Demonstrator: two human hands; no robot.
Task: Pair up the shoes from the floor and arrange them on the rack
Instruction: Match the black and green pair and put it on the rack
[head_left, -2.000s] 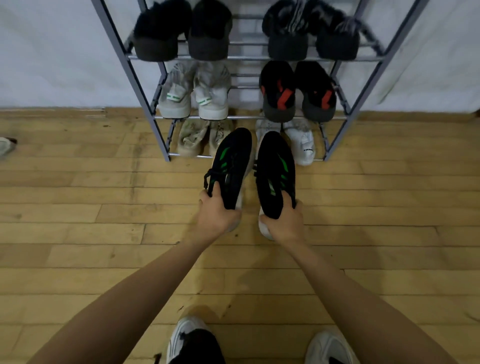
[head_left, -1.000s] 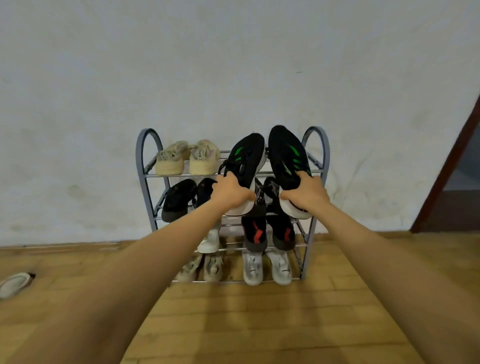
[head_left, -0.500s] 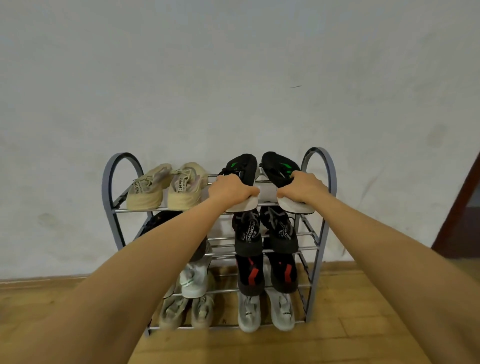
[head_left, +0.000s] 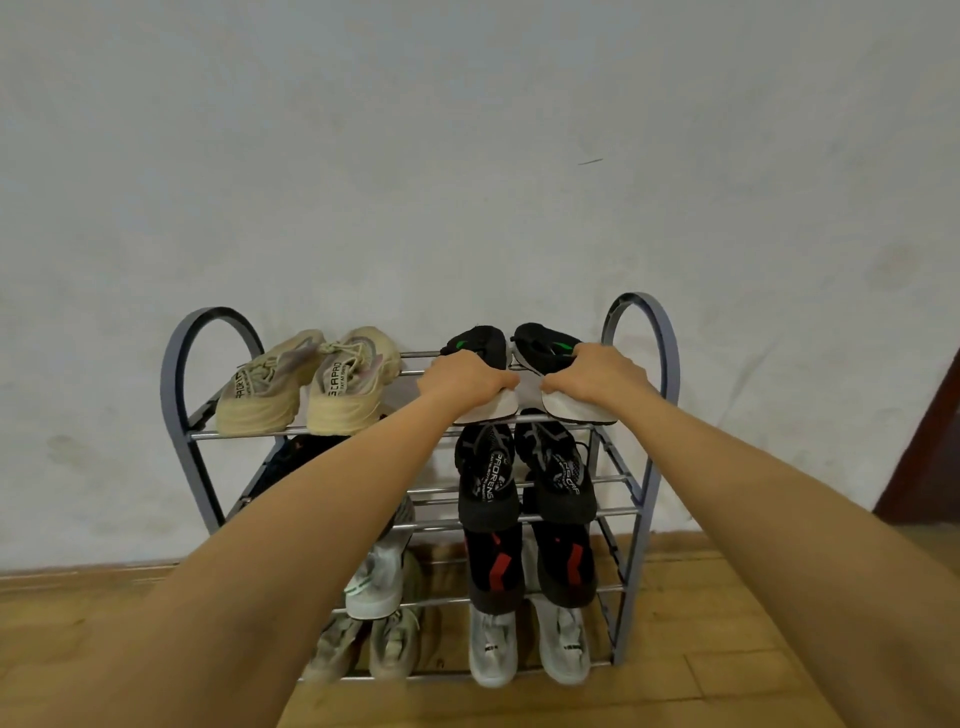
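Observation:
Two black shoes with green marks and white soles lie side by side on the right half of the top shelf of the grey metal rack (head_left: 643, 332), toes toward the wall. My left hand (head_left: 464, 376) grips the heel of the left black shoe (head_left: 480, 343). My right hand (head_left: 597, 373) grips the heel of the right black shoe (head_left: 545, 343). Both heels stick out slightly over the shelf's front bar.
A beige pair (head_left: 306, 384) fills the left of the top shelf. Lower shelves hold a black-and-grey pair (head_left: 524, 473), a black pair with red marks (head_left: 530, 564), a pale pair (head_left: 376, 577), and on the bottom a white pair (head_left: 527, 642) and an olive pair (head_left: 363, 647). Wall behind, wooden floor below.
Both hands lifted the black-and-green pair from floor level up to the top shelf and pushed it in; since half a second ago the shoes sit slightly deeper and flatter.

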